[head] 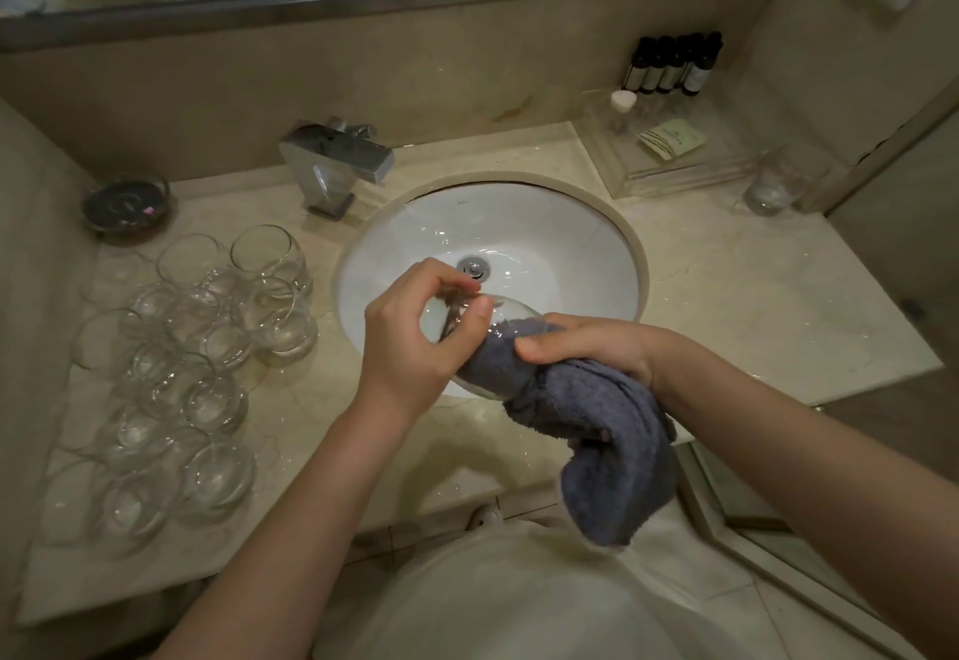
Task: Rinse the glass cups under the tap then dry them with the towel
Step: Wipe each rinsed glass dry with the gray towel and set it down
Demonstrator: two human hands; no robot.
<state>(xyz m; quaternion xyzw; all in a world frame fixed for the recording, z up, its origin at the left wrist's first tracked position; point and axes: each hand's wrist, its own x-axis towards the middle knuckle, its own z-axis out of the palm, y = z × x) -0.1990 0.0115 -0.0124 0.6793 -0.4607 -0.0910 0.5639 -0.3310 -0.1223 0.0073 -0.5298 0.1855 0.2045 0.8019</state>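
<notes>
Head view: at 9 o'clock, a cluster of glass cups [171,374] stands on the counter [726,296]; whether rinsed or dried cannot be told. The tap [337,161], at 11 o'clock, shows no running water. Over the sink [519,223], the left hand [415,332] grips one glass cup [467,317]. The right hand [586,343] clamps the grey towel [612,441] against it, so drying is probably under way. At 2 o'clock stand dark bottles [672,65] and a lone glass [773,187]. Nothing obstructs the work.
</notes>
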